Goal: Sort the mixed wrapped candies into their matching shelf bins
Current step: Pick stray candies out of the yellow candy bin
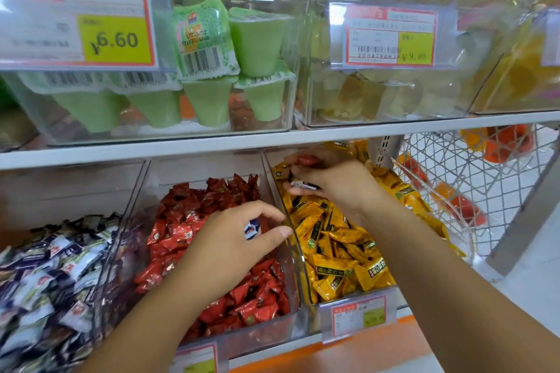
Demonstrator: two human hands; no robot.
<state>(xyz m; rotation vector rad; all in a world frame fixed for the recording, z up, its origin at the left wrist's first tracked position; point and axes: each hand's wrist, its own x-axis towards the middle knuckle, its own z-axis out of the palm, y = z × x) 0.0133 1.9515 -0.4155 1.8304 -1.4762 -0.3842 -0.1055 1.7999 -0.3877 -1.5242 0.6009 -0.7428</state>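
Three clear bins stand side by side on the lower shelf: dark blue and white candies [51, 269] on the left, red candies [188, 221] in the middle, yellow candies [342, 254] on the right. My left hand [230, 242] hovers over the red bin with its fingers curled round a blue and white candy [252, 228]. My right hand [336, 182] reaches deep into the yellow bin. It holds a red candy [307, 160] at its fingertips and a dark and white candy [303, 184] lower down.
A white shelf board [212, 144] runs just above the bins. On it stand clear bins of green jelly cups [209, 70] and pale jelly cups [378, 94] with price tags. A white wire rack [466, 179] stands to the right.
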